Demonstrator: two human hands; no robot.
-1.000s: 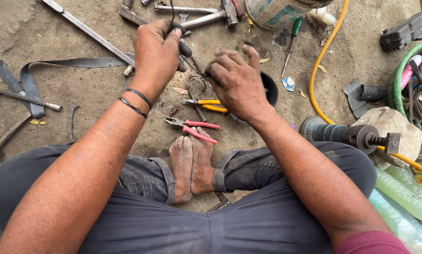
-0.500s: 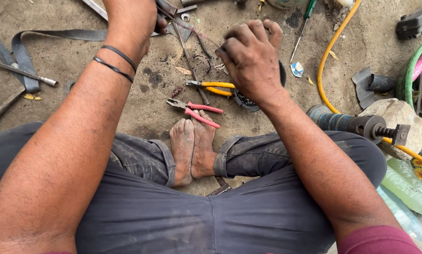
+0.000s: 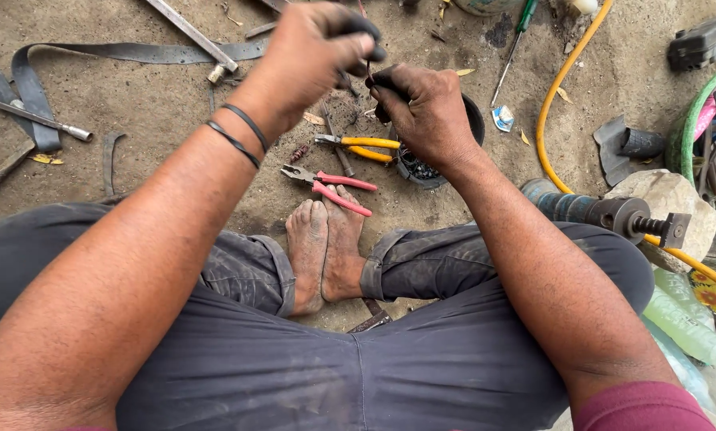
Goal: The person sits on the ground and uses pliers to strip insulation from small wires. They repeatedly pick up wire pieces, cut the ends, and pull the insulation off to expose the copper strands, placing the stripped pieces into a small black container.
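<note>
I sit cross-legged on a dirt floor. My left hand (image 3: 314,52) is raised and closed around a black-handled tool (image 3: 356,28) whose thin shaft points down. My right hand (image 3: 422,112) pinches a small dark part (image 3: 383,78) right beside that shaft, the two hands almost touching. Under my right hand sits a small black bowl (image 3: 422,169) with little dark pieces inside, partly hidden. On the ground just before my bare feet (image 3: 322,243) lie red-handled pliers (image 3: 334,187) and yellow-handled pliers (image 3: 362,145).
A yellow hose (image 3: 553,112) curves along the right. A power tool with a chuck (image 3: 613,214) rests on a stone (image 3: 673,209). A green-handled screwdriver (image 3: 513,44), metal rods (image 3: 190,33), a grey strap (image 3: 118,52) and plastic bottles (image 3: 685,319) lie around.
My left hand has come back from reaching far up and now holds the tool close to my right hand, which has lifted from the bowl and pinches a small part.
</note>
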